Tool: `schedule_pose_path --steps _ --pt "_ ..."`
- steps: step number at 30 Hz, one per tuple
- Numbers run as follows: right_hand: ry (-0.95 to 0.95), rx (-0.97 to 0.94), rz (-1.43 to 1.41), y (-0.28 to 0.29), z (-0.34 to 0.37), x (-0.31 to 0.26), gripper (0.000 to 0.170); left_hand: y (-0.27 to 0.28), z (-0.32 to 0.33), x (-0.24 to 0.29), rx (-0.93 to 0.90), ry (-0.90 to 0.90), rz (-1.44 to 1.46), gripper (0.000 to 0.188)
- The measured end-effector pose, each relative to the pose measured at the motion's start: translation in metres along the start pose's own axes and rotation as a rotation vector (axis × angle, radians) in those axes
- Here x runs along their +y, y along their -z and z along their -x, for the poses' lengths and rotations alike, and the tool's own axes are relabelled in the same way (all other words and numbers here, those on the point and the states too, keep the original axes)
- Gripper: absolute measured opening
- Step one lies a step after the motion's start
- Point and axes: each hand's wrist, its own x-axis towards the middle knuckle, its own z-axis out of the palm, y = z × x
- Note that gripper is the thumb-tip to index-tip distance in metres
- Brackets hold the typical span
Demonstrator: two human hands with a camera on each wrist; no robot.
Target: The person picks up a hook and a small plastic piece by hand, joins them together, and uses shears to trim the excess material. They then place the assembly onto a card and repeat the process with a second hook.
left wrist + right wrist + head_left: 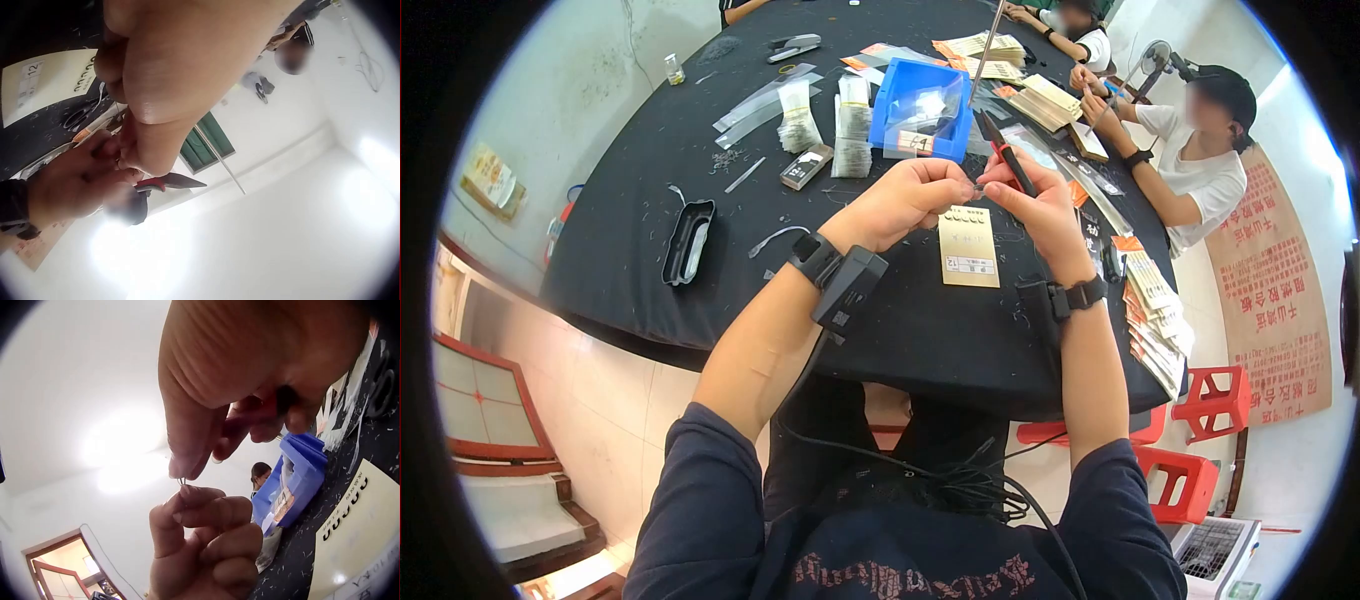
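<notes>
Above the table, the fingertips of my left hand [910,200] and right hand [1040,210] meet. Between them both pinch a thin, dark, looped strand [182,481], seen best in the right wrist view. Tucked in my right hand is a red-handled tool [1012,164], its dark pointed end sticking out past the fingers. A cream card [968,262] lies just below the hands, with a row of small black curved pieces along its far end and a printed label marked 12. My fingers hide most of the strand.
A blue bin [881,112] holding clear bags stands beyond my hands. Left of it lie bundled strips [800,120], a small box [806,167] and an open black case [690,242]. Stacked cards [1150,310] line the right edge. A person [1190,150] works at the far right.
</notes>
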Motion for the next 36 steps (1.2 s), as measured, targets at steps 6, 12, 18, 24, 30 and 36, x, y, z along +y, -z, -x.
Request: schedule_pose_path --steps 6,12,18,24,30,36 --pt "0.050 0.034 0.014 -0.0017 0.0001 0.0015 0.017 0.0011 -0.0021 -0.0031 -0.026 -0.003 0.057 0.010" --pt "0.072 0.053 0.055 -0.0029 0.0000 -0.0012 0.016 -0.0005 -0.0005 -0.0015 -0.025 0.013 0.048 0.009" --pt "0.106 0.074 0.133 -0.0012 -0.0001 0.0005 0.015 -0.0008 -0.0016 -0.0025 -0.015 -0.002 0.084 0.010" --pt "0.112 0.064 0.113 -0.0011 0.0000 0.0000 0.015 0.0001 -0.0016 -0.0029 -0.023 0.005 0.093 0.010" --pt "0.121 0.051 0.123 -0.0005 -0.0001 -0.0006 0.014 -0.0015 0.0000 0.0002 -0.036 0.010 0.027 0.010" --pt "0.120 0.035 0.154 0.0006 -0.0002 -0.0004 0.012 -0.0022 0.0001 -0.0003 -0.039 -0.014 -0.017 0.010"
